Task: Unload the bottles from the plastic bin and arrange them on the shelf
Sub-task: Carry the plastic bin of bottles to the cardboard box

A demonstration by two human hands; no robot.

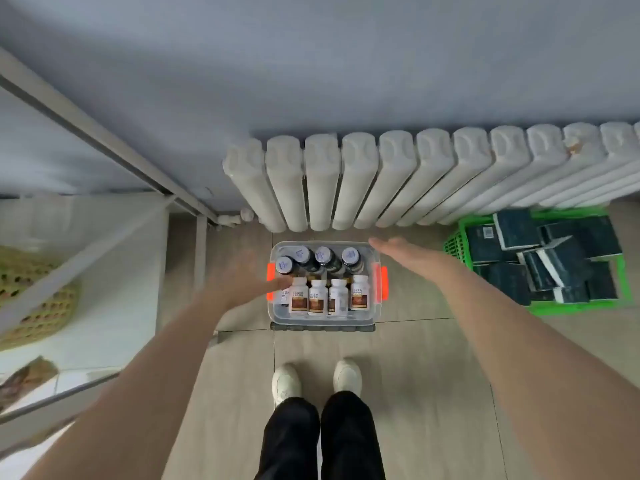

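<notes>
head view: one camera, looking down.
plastic bin (322, 318): beneath the radiator (381, 174), white bottles (325, 296) in front, dark bottles (325, 258) behind.
left hand (247, 275): blurred beside the orange latch (270, 295); fingers look spread, holding nothing.
right hand (398, 250): flat, empty, over the right rim.
shelf (114, 271): to my left.
my approach: i'd grip one front bottle by its body and lift it straight up.

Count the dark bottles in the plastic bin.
4. Three dark bottles along the plastic bin's far wall; a fourth front-left of them. The left hand may hide more.
</notes>
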